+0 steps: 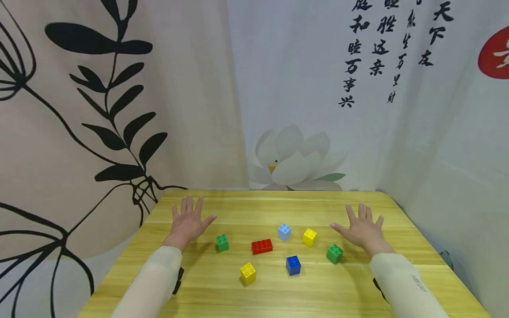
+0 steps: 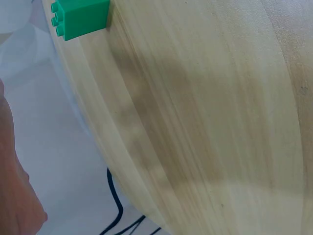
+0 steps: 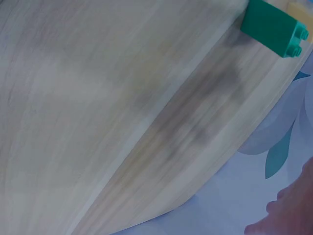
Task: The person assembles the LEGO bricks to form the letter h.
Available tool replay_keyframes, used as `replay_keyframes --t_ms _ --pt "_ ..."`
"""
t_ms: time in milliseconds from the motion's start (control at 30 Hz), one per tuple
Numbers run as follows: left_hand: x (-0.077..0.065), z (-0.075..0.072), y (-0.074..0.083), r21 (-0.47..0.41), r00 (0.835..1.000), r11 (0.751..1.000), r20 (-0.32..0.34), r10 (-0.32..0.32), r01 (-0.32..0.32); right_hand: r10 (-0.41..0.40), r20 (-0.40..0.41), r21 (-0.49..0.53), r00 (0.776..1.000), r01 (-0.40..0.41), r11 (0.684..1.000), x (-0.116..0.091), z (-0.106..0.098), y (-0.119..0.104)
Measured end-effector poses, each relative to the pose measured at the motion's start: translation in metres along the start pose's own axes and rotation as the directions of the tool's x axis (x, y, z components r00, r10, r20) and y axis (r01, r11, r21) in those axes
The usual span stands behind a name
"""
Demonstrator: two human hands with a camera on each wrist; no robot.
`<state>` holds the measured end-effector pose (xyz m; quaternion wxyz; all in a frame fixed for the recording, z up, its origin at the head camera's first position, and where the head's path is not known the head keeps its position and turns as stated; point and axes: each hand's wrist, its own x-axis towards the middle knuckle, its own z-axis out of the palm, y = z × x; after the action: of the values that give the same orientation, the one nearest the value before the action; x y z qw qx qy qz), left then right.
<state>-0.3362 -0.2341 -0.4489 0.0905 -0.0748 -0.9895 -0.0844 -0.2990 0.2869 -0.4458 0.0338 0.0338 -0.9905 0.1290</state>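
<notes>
Seven toy blocks lie apart on a wooden table (image 1: 214,300), between the person's two hands. The left hand (image 1: 188,224) is spread wide, fingers straight and free, with the left green block (image 1: 222,243) nearest it. The right hand (image 1: 362,230) is likewise splayed and holds nothing; the right green block (image 1: 335,253) sits close by. Among them are a red block (image 1: 262,247), a light blue block (image 1: 284,232), a dark blue block (image 1: 293,265), a rear yellow block (image 1: 309,237) and a front yellow block (image 1: 248,273). Behind, a curtain (image 1: 310,106) bears black brush characters (image 1: 352,66), "和睦万事兴", "远亲" and "天下友" among them (the columns run off the top), and a red seal (image 1: 495,53), cut by the edge.
</notes>
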Motion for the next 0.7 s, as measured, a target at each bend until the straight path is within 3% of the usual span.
replay_keyframes --t_ms 700 --pt "0.005 -0.011 0.020 -0.024 0.999 0.999 -0.010 0.032 -0.033 -0.088 -0.058 0.006 0.994 0.088 0.996 0.009 0.007 -0.036"
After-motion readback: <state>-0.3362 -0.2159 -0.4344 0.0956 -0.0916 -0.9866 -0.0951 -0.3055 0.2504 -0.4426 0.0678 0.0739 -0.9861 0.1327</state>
